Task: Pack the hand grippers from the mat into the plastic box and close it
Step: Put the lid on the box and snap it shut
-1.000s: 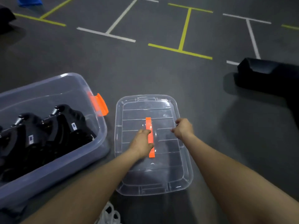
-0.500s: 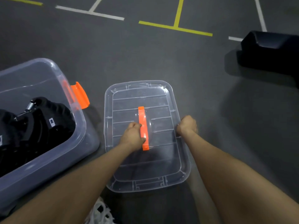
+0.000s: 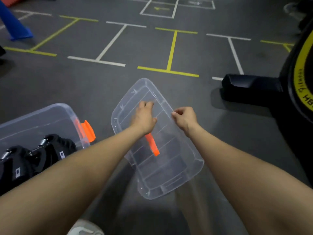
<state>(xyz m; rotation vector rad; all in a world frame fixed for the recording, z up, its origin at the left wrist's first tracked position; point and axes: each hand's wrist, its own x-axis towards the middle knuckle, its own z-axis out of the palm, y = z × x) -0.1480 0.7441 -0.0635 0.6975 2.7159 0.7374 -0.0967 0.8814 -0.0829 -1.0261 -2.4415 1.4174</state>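
A clear plastic lid point(image 3: 169, 170) with an orange handle point(image 3: 152, 145) is lifted off the floor and tilted, turned at an angle. My left hand point(image 3: 144, 117) grips the upper part of the orange handle. My right hand point(image 3: 183, 118) pinches the lid's right edge. At the left stands the clear plastic box point(image 3: 55, 114) with an orange latch point(image 3: 88, 131). Black hand grippers point(image 3: 33, 155) with metal springs lie inside it.
The grey floor carries white and yellow tape lines. A black machine base point(image 3: 250, 89) and a black wheel with a yellow ring point(image 3: 303, 78) stand at the right. A blue object point(image 3: 13, 26) is at the far left. A white shoe point(image 3: 84, 228) shows at the bottom.
The lid has left the floor and rotated, its far end swinging left. Both hands rose with it. The view tilted up, showing more floor and the wheel.
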